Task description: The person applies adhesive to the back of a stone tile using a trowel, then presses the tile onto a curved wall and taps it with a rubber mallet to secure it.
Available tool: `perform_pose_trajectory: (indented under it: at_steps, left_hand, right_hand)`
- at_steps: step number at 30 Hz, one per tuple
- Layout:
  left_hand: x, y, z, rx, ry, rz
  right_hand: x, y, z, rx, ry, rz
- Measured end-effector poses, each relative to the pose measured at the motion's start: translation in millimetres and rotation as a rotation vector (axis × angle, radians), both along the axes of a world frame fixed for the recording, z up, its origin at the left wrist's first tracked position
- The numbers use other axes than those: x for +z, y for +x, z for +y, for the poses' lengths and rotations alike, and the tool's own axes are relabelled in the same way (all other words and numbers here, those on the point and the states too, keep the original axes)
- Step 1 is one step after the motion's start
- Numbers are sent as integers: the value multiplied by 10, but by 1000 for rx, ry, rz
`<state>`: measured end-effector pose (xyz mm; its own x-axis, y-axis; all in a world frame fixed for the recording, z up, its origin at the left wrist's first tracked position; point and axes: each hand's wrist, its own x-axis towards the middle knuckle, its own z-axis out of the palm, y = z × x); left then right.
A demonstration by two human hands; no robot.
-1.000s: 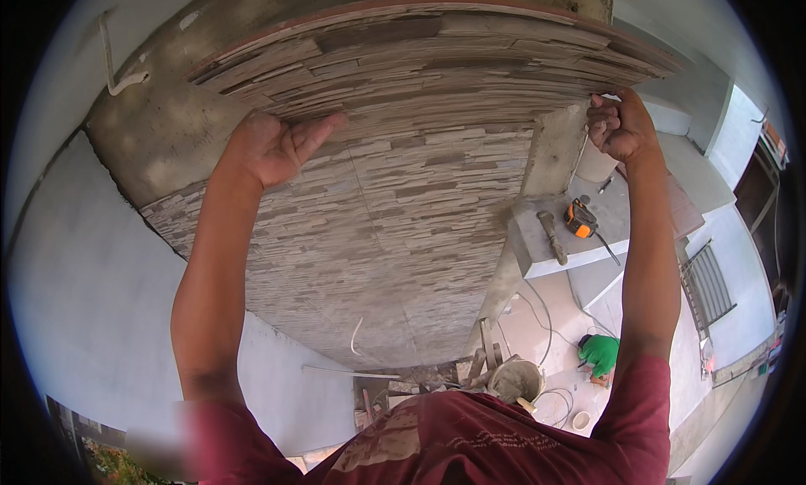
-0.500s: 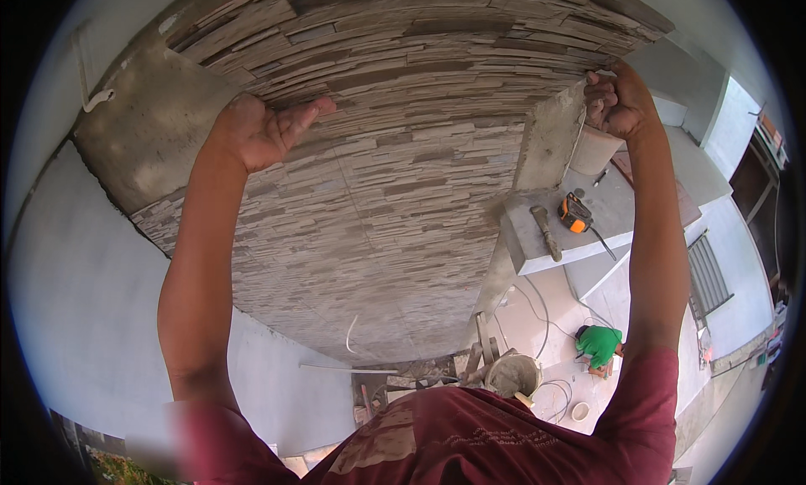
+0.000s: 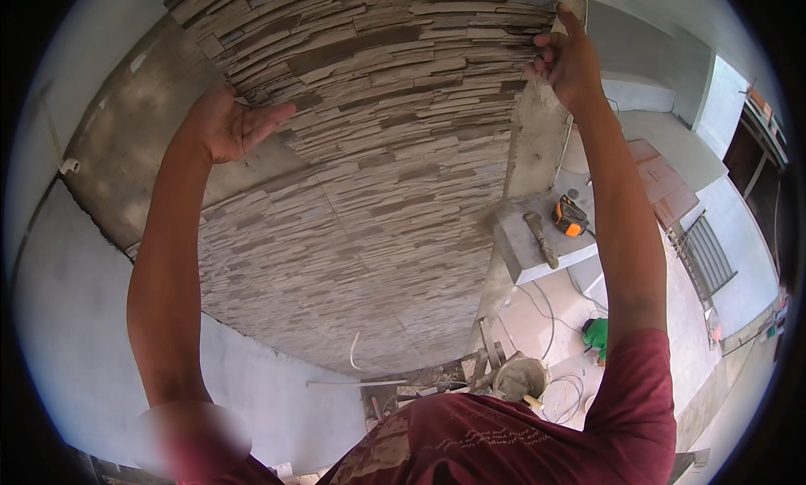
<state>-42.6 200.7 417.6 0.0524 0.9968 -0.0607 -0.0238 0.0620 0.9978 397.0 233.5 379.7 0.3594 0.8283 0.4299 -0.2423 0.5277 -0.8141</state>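
Note:
Overhead, a large stone-strip-patterned tile (image 3: 378, 44) in brown and beige lies against the wall, held between both my hands. My left hand (image 3: 239, 126) supports its lower left edge, palm up and fingers stretched along it. At the right edge, my right hand (image 3: 567, 65) grips the tile with curled fingers and the thumb raised. Below it, matching tiles (image 3: 361, 225) cover the wall. Bare grey cement (image 3: 134, 141) shows left of my left hand, and a rough cement strip (image 3: 533, 137) runs below my right hand.
On a ledge (image 3: 520, 242) at right lie a black-and-orange tape measure (image 3: 569, 216) and a dirty, long-handled tool (image 3: 541, 240). A mortar bucket (image 3: 520, 378) stands below among scraps. A person in green (image 3: 596, 334) is low down, partly behind my right arm. A pale cable (image 3: 353, 351) sticks out of the wall.
The tile and both my hands have shifted left in view; the right hand is also higher. The tile's right edge now lines up with the cement strip. My arm covers more of the person in green.

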Motion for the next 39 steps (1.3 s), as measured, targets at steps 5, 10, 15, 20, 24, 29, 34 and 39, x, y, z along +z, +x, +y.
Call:
perform_pose_trajectory:
  at_steps: [5, 10, 15, 20, 24, 29, 34, 39]
  left_hand:
    - [-210, 63, 184, 96, 126, 135]
    - [-618, -27, 436, 198, 512, 456]
    - [-761, -47, 650, 460, 661, 807]
    - [-880, -53, 854, 605, 776, 872]
    - [-852, 11, 916, 604, 721, 868]
    - [-749, 88, 906, 542, 643, 866]
    - [-875, -160, 990, 516, 680, 771]
    - [-907, -161, 1050, 442, 736, 579]
  right_hand:
    - [-174, -283, 214, -543, 163, -558]
    - [-154, -373, 550, -813, 193, -644]
    - [-149, -343, 737, -911, 182, -732]
    - [-150, -424, 936, -903, 230, -740]
    - [-183, -426, 1011, -939, 259, -743]
    - [-180, -530, 972, -1069, 548, -900]
    - [-101, -1353, 759, -1134, 945, -1086]
    - [263, -980, 1170, -1135, 829, -1260]
